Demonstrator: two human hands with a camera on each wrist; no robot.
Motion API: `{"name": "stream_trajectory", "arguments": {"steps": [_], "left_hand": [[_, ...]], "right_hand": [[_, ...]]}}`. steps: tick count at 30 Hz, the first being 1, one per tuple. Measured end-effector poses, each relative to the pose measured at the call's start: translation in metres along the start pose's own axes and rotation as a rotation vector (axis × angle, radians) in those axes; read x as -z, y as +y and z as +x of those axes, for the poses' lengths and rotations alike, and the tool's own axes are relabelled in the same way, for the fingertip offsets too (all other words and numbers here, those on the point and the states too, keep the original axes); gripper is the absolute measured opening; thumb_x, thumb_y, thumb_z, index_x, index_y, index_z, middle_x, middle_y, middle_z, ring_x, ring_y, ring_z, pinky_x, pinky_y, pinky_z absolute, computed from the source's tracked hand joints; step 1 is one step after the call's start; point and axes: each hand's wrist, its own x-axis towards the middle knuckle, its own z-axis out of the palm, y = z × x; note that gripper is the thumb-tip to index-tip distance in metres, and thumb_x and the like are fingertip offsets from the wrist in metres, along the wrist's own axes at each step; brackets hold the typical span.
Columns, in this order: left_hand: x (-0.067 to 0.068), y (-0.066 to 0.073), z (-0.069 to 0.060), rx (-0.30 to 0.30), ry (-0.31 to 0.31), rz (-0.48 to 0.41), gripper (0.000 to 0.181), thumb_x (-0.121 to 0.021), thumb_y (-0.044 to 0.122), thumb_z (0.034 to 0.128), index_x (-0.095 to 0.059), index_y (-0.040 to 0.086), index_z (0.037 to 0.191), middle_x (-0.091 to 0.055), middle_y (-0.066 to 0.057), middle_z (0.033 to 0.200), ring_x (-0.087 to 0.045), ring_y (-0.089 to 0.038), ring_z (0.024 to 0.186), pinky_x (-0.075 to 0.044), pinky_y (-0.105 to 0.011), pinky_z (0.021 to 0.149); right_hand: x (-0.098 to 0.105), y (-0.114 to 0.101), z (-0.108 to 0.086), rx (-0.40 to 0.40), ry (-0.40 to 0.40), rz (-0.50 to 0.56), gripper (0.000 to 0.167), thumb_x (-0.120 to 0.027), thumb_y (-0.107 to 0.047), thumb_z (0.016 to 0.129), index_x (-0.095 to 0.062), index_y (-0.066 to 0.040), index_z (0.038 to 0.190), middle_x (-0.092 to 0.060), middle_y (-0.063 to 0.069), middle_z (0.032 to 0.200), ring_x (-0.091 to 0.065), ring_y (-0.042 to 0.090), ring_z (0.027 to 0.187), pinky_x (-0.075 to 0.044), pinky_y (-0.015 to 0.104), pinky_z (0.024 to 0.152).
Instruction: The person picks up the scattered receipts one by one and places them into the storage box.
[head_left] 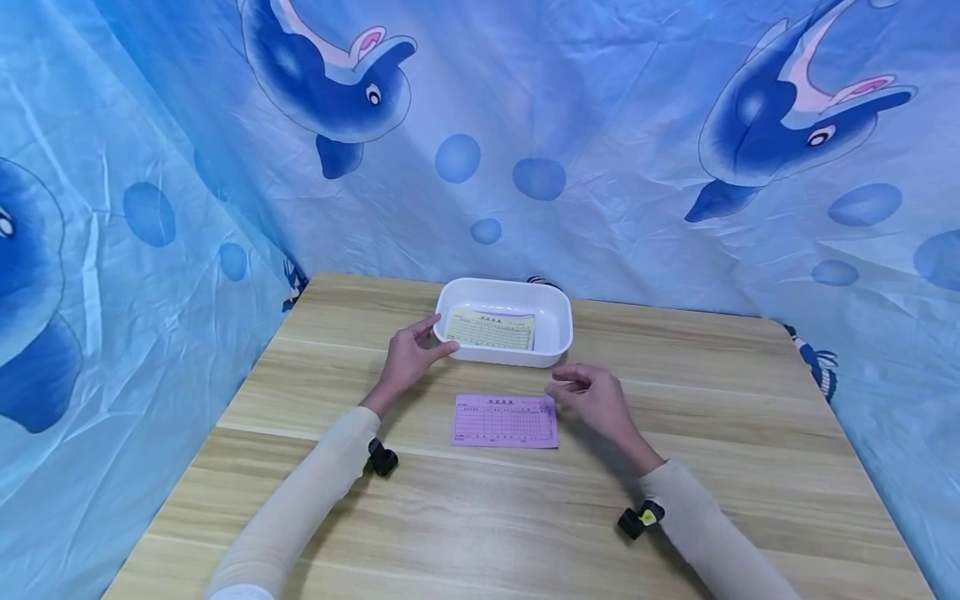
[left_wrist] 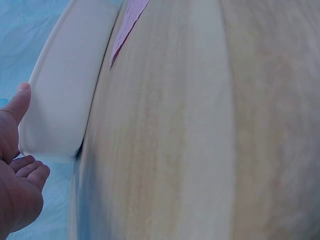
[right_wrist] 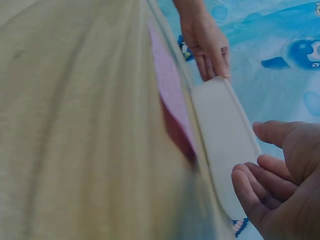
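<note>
At the back of the table stands a white plastic tray (head_left: 555, 325). Inside it lies a pale yellow-green printed form (head_left: 491, 330), with a lilac edge of another sheet showing behind. My left hand (head_left: 408, 358) holds the tray's near left corner, thumb at the front rim and fingers by the left end. A pink printed form (head_left: 505, 422) lies on the table in front of the tray; its near edge looks slightly raised in the right wrist view. Just right of that form hovers my right hand (head_left: 596, 400), fingers loosely bent and holding nothing.
The wood-grain table (head_left: 480, 525) extends toward me and to both sides. A blue curtain (head_left: 600, 242) with dolphins hangs directly behind the tray and along the sides. Small black devices (head_left: 382, 457) are worn at both wrists.
</note>
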Motion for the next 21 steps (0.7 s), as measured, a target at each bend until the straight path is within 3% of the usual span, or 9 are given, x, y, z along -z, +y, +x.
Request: {"name": "stream_trajectory", "arguments": {"steps": [10,21], "left_hand": [[0.0,-0.001,0.0,-0.002,0.003,0.011,0.081,-0.088,0.036,0.0807,-0.053,0.003,0.146,-0.048,-0.016,0.155,-0.051,-0.028,0.14,-0.049,-0.031,0.111],[0.0,-0.001,0.0,-0.008,0.0,0.014,0.08,-0.088,0.036,0.0811,-0.054,0.003,0.146,-0.048,-0.015,0.155,-0.05,-0.027,0.14,-0.049,-0.031,0.11]], "right_hand": [[-0.009,0.01,-0.007,-0.082,-0.015,-0.052,0.037,-0.085,-0.021,0.085,-0.074,-0.007,0.118,-0.075,0.009,0.113,-0.073,0.019,0.092,-0.063,0.026,0.075],[-0.013,0.014,-0.008,-0.063,-0.031,-0.088,0.039,-0.089,-0.018,0.08,-0.075,-0.005,0.115,-0.076,0.008,0.109,-0.073,0.017,0.087,-0.063,0.026,0.075]]}}
